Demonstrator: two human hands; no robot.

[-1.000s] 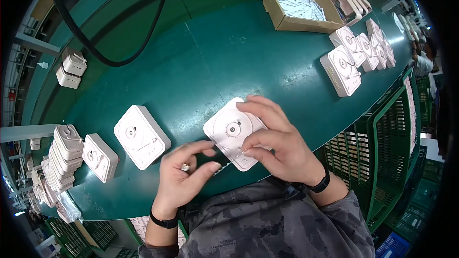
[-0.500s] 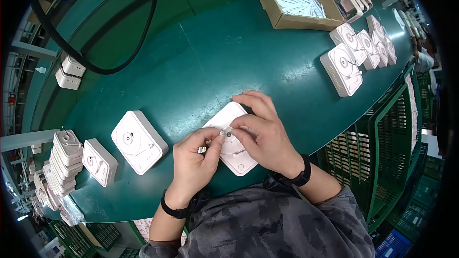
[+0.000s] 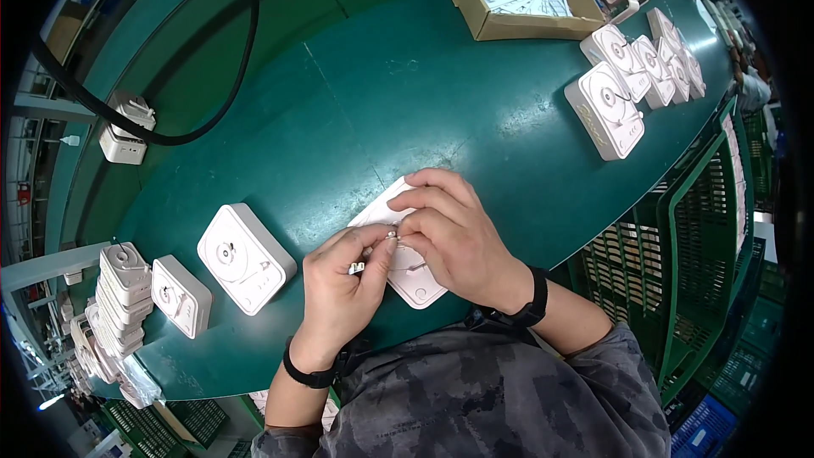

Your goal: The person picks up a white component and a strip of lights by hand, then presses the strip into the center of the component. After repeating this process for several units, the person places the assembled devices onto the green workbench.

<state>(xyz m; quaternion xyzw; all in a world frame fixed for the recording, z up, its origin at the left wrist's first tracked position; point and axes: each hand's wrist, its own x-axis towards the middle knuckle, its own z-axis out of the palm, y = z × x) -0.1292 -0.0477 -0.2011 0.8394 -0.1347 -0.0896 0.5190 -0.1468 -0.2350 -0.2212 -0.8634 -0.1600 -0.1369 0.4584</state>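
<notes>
A white, record-player-shaped box [image 3: 415,291] lies flat on the bench in front of me, partly covered by my hands. My left hand [image 3: 341,276] is closed over its left side, with a small shiny metal piece [image 3: 391,235] pinched between thumb and forefinger. Another little shiny piece [image 3: 356,268] sticks out from the curled fingers of that hand. From the right, my right hand [image 3: 462,246] reaches over the box, thumb and forefinger pinched together against the left fingertips. Whatever lies between those right fingertips is too small to make out. The box's round platter is mostly hidden.
Similar white boxes stand to the left [image 3: 246,259], with a stack [image 3: 123,297] beyond. More sit at the far right [image 3: 606,110]. A cardboard box [image 3: 534,30] of flat pale pieces is at the back. A black cable [image 3: 246,59] loops overhead; green crates [image 3: 627,280] flank the bench.
My right hand has shifted slightly left, its pinched fingertips now meeting the left ones and covering the platter's centre. The whole view has tilted a little.
</notes>
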